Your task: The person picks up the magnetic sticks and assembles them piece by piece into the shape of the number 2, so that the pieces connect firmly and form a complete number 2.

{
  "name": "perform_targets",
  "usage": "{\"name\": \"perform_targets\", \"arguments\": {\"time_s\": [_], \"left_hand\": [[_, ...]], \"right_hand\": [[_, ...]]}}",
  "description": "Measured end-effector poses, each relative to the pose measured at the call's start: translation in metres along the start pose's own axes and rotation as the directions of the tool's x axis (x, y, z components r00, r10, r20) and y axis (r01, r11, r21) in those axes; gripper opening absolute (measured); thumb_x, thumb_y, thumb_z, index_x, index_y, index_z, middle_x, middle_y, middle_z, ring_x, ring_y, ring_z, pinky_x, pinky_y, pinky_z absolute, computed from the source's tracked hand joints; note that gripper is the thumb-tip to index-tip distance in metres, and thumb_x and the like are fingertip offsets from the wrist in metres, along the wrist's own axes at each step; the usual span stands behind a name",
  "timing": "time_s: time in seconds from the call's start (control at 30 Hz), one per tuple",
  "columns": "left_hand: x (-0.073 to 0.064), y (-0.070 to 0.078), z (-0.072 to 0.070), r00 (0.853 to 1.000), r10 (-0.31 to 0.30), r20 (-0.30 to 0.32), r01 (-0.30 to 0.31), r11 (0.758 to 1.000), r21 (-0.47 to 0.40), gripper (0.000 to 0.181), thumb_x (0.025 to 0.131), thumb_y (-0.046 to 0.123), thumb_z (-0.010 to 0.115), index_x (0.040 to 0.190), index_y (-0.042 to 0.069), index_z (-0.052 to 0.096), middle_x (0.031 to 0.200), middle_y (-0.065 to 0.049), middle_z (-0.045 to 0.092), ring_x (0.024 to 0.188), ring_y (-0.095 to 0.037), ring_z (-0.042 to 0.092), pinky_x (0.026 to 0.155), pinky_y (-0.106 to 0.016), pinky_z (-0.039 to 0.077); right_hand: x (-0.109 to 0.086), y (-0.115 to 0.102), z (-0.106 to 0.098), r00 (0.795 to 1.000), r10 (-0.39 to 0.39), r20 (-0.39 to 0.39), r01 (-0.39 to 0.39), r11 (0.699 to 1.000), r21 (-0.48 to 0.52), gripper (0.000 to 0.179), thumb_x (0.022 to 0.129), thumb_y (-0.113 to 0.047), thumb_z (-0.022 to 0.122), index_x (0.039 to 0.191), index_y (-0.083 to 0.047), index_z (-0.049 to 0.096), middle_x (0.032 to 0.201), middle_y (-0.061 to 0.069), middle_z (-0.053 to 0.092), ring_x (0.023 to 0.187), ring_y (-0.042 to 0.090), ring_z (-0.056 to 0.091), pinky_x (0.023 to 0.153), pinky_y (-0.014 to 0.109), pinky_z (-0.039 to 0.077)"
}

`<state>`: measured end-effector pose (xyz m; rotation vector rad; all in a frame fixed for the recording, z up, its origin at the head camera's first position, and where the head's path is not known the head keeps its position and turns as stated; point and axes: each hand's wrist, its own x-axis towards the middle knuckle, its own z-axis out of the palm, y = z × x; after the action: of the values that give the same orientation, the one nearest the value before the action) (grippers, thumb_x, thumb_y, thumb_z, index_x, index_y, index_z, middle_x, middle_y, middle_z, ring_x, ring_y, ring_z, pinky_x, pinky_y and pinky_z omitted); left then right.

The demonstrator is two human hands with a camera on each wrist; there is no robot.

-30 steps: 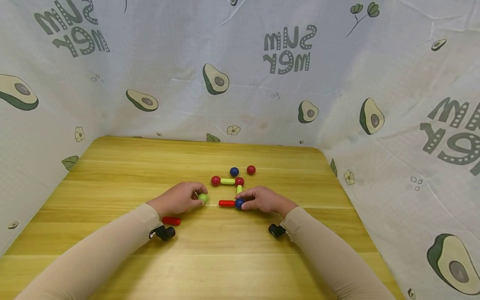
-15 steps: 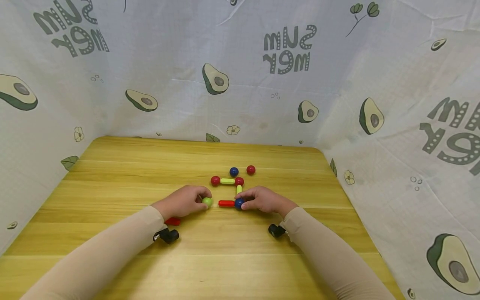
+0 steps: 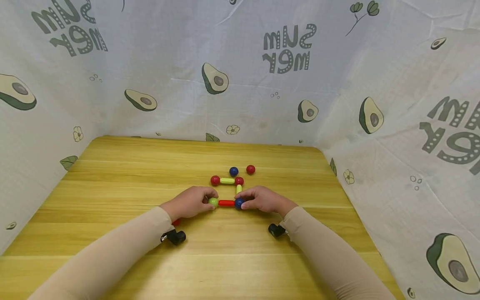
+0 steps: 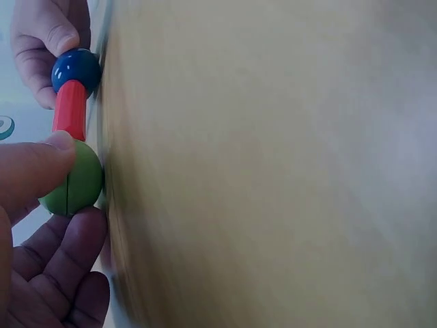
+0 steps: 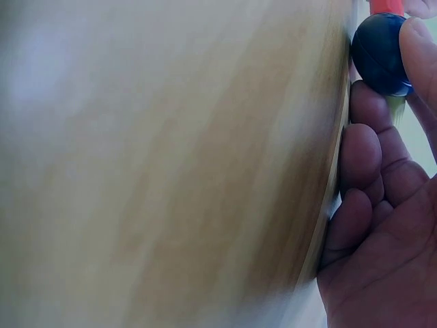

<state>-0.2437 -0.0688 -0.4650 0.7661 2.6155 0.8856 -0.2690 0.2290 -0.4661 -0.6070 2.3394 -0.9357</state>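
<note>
My left hand (image 3: pixel 192 201) pinches a green ball (image 3: pixel 213 202) between thumb and fingers, at the left end of a red rod (image 3: pixel 226 203). At that rod's right end sits a blue ball (image 3: pixel 239 203), which my right hand (image 3: pixel 264 200) pinches. From the blue ball a yellow-green rod (image 3: pixel 239 189) runs back to a red ball (image 3: pixel 239 181). Another yellow-green rod (image 3: pixel 227 181) leads left from there to a second red ball (image 3: pixel 215 180). In the left wrist view the green ball (image 4: pixel 76 181) meets the rod's end.
Behind the joined pieces lie a loose blue ball (image 3: pixel 233 171) and a loose red ball (image 3: pixel 250 169). Another red piece (image 3: pixel 176 223) is mostly hidden under my left wrist. A printed cloth (image 3: pixel 247 104) hangs around the wooden table (image 3: pixel 210 258).
My left hand has moved right with the green ball, bringing it up against the red rod's free end. My right hand stays on the blue ball.
</note>
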Motion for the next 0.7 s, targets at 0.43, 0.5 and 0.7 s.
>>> {"name": "perform_targets", "arguments": {"time_s": [0.43,0.5,0.7], "left_hand": [[0.0001,0.0019,0.0008,1.0,-0.023,0.001,0.023,1.0,-0.017,0.03,0.097,0.023,0.078,0.126,0.018,0.071,0.105,0.006,0.071,0.09,-0.011,0.061,0.094,-0.037,0.054],[-0.0003,0.0021,0.0006,1.0,-0.023,0.0,0.023,1.0,-0.017,0.03,0.097,0.023,0.078,0.126,0.017,0.071,0.105,0.006,0.071,0.09,-0.011,0.061,0.094,-0.037,0.054],[-0.0005,0.0017,0.0005,1.0,-0.023,0.0,0.023,1.0,-0.016,0.03,0.097,0.023,0.079,0.125,0.017,0.071,0.101,0.006,0.07,0.089,-0.012,0.061,0.093,-0.036,0.054]], "right_hand": [[0.0003,0.0006,-0.0001,1.0,-0.004,0.0,0.004,1.0,-0.007,0.035,0.101,-0.022,0.073,0.135,-0.018,0.073,0.132,0.001,0.073,0.112,0.015,0.064,0.114,0.047,0.048],[0.0004,0.0006,-0.0001,1.0,-0.003,-0.001,0.003,1.0,-0.005,0.035,0.101,-0.021,0.073,0.135,-0.019,0.073,0.132,0.001,0.073,0.111,0.015,0.064,0.114,0.047,0.048],[0.0004,0.0008,-0.0003,1.0,-0.01,-0.002,0.01,1.0,-0.014,0.034,0.101,-0.021,0.072,0.135,-0.018,0.073,0.132,0.001,0.073,0.111,0.014,0.064,0.113,0.047,0.048]]}}
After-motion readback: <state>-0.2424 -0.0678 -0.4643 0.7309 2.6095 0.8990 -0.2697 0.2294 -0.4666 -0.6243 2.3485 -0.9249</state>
